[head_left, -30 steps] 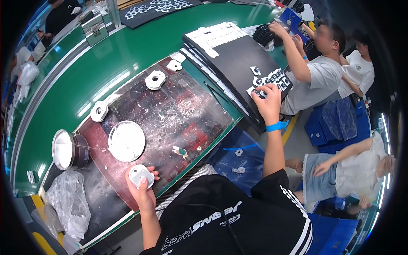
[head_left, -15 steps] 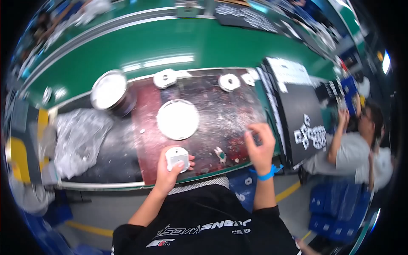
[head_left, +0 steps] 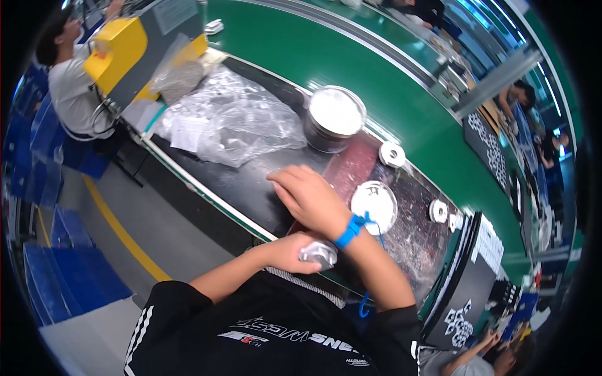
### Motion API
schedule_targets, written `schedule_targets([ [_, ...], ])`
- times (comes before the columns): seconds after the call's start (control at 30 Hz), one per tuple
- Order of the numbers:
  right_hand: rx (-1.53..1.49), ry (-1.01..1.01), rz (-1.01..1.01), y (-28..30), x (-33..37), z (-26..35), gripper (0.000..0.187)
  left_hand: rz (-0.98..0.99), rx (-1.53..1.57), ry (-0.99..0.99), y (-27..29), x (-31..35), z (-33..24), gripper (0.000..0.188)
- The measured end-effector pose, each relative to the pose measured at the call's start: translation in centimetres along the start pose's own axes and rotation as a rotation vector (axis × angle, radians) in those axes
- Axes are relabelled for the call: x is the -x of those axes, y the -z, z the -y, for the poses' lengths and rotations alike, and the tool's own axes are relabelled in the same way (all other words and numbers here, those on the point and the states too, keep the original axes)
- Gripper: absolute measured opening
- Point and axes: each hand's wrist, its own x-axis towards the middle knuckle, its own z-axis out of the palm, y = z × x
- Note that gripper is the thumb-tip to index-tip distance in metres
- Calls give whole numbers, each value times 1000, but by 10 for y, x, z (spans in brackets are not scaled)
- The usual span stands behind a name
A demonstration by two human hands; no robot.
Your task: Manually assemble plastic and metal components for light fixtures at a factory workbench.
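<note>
Hands of the person are both low in the head view, near the near edge of the desk (head_left: 207,188). The left hand (head_left: 295,250) is closed around a small round silver-white part (head_left: 318,254), which it holds just at the desk edge, close to the body. The right hand (head_left: 310,200), with a blue band (head_left: 351,229) on its wrist, is crossed above the left one; its fingers (head_left: 285,182) are stretched out, half open, and lie on the dark surface of the desk. I cannot tell if anything is under the palm.

Just right of this hand lies a white round disc (head_left: 375,203) on a stained reddish mat (head_left: 420,232). Farther away stands a metal tin (head_left: 334,119) with a pale top. A small white ring (head_left: 392,154) is right of the tin, and another one (head_left: 438,211) is farther right on the mat. Crumpled clear plastic bags (head_left: 238,119) lie on the left part of the desk, and a green belt (head_left: 376,69) runs behind everything.
</note>
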Motion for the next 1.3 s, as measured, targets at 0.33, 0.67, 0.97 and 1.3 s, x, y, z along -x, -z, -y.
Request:
schedule_targets([
  [0.33, 624, -114, 71, -54, -119, -52, 19, -22, 3, -108, -9, 5, -7, 53],
  [0.67, 445, 66, 291, -91, -191, -40, 51, 12, 61, -12, -2, 0, -7, 51],
  [0.97, 351, 306, 229, -117, -209, -25, 60, -48, 45, -89, -1, 1, -5, 54],
  [1.3, 222, 353, 180, -165, -230, -18, 48, -71, 82, -98, -11, -2, 27, 67],
])
